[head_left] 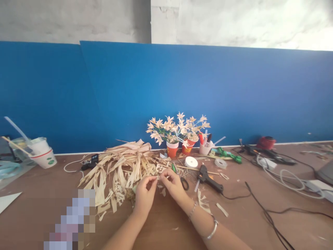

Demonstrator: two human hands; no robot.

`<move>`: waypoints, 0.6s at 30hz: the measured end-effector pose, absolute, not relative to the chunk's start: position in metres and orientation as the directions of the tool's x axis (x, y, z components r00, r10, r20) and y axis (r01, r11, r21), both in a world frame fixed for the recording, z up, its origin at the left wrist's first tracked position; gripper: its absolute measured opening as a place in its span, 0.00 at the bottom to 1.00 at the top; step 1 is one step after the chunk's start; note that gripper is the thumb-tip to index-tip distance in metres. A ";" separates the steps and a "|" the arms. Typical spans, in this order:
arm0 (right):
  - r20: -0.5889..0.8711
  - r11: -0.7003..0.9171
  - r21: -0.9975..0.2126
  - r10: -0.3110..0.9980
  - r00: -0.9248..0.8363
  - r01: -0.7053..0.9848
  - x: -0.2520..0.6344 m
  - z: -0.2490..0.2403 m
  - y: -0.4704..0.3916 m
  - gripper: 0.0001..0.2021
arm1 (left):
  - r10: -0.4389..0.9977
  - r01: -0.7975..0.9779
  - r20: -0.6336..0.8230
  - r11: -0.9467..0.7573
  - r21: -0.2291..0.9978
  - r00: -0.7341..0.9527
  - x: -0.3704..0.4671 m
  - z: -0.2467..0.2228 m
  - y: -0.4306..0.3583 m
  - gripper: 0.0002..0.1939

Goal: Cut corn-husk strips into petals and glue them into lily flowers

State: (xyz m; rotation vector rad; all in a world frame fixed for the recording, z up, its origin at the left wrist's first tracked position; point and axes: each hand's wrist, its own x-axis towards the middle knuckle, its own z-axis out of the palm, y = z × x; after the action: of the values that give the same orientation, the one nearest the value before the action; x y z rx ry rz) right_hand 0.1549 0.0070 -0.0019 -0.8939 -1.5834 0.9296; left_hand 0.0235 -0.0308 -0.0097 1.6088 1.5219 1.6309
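Note:
My left hand [146, 191] and my right hand [170, 182] meet over the brown table, fingertips nearly touching. The fingers of both are pinched together, and what they hold is too small to make out. Beside my left hand spreads a heap of dry, pale husks [125, 163], some with cut-out holes. A black glue gun [208, 178] lies right of my right hand, and scissors [184, 183] lie just beyond that wrist. Behind the hands, pale flowers with green stems stand in a red paper cup [172, 150] and a second red cup [187, 148].
A white tape roll [191, 162], a clear tape roll [220, 163] and a pen cup [205, 148] sit behind. Cables and a white power strip [319, 187] lie at right. Stacked paper cups [44, 158] stand at left. A blue partition [182, 83] borders the table.

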 end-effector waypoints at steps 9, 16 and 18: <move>0.219 0.208 -0.975 0.960 -0.172 -0.078 0.154 -0.002 0.008 0.11 | 0.879 0.335 0.384 -0.285 0.898 -0.282 0.022 -0.013 -0.029 0.08; 0.028 -0.063 -0.962 0.946 -0.323 -0.267 0.157 -0.001 0.009 0.11 | 0.909 0.278 0.354 -0.290 0.916 -0.218 0.024 -0.011 -0.028 0.07; 0.009 -0.112 -0.940 0.936 -0.352 -0.322 0.159 0.001 0.009 0.09 | 0.915 0.261 0.348 -0.291 0.920 -0.204 0.024 -0.011 -0.029 0.07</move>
State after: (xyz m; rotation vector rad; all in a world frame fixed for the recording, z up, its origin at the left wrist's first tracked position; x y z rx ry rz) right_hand 0.1589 0.0091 0.0006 -0.7939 -1.1629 1.6469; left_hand 0.0237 -0.0286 -0.0115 1.5050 1.3972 1.5338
